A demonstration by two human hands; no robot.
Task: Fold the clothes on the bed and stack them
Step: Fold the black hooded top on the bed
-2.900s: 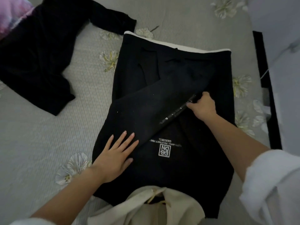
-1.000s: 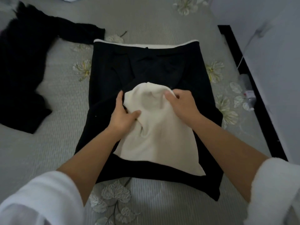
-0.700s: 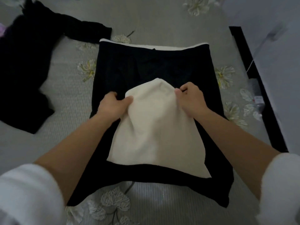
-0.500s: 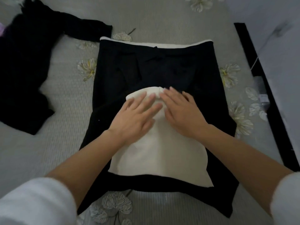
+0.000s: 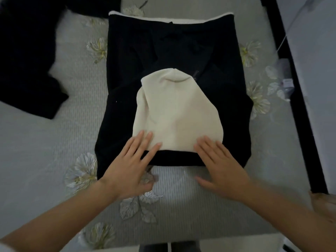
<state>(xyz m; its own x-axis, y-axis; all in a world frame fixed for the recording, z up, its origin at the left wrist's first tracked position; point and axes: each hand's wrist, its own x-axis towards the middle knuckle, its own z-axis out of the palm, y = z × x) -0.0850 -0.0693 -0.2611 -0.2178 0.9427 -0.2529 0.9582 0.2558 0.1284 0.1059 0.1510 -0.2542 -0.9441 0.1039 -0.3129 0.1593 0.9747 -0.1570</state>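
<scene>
At the near side of the bed point(image 5: 36, 160), the hoodie point(image 5: 163, 51) lies flat and squared, with its cream hood point(image 5: 176, 113) turned down over the middle. Your left hand point(image 5: 131, 166) and right hand point(image 5: 223, 168) rest palm-down on the hoodie's near edge, one at each lower corner of the hood. The fingers point(image 5: 149, 138) are straight and slightly apart, touching cloth and gripping nothing. The step in hand appears to be flattening before the final fold. Press outward from the hood's centre line toward both sides so that no air or ridge remains beneath it. Then pinch the two near corners of the hoodie, taking every layer together. Lift both corners evenly and carry them to the far hem, matching edge to edge. Keep the hood inside the fold: it sits loose on top and will likely slide or bunch if one side leads. Smooth the result once from the fold outward. A second black garment point(image 5: 27, 60) lies unfolded at the left, well apart. It likely comes next, so leave room for the stack.
</scene>
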